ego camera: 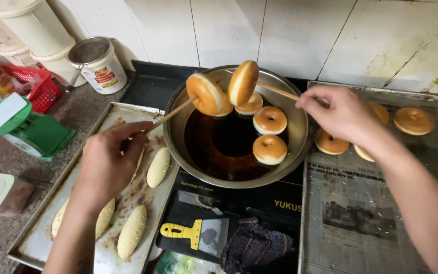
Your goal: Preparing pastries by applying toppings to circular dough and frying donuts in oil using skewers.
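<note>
My left hand (108, 161) grips a thin wooden stick (171, 115) with a golden fried donut (206, 94) threaded on its tip. My right hand (338, 112) holds a second stick (277, 91), which carries another donut (243, 82) tilted on edge. Both donuts hang above a metal pan (300, 137) of dark oil. Three more donuts float in the oil, one (269, 120) at the upper right, one (269, 149) lower down and one (250, 105) behind the lifted pair.
Right of the pan, a newspaper-lined tray (361, 203) holds several fried donuts (413, 121). A metal tray (41, 238) on the left carries sesame-coated dough sticks (132, 231). A yellow-handled scraper (193, 234) and dark cloth (257, 246) lie on the black cooktop. Green scale (31, 129), red basket, white tubs stand at the left.
</note>
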